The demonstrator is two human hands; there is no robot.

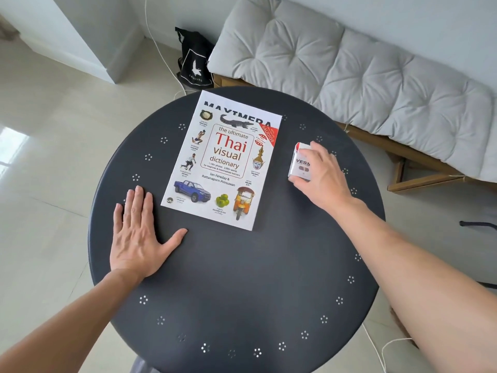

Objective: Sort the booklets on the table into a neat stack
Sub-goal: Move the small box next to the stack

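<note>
**Booklet Sorting: Current Hand and Item Positions**

The round dark surface carries a Thai visual dictionary lying flat, cover up, at the far centre. It rests on a second booklet whose title strip shows along its far edge. The left hand lies flat on the surface near the dictionary's near-left corner, fingers straight, holding nothing. The right hand grips a small white-and-red box right of the dictionary, apart from it
</note>
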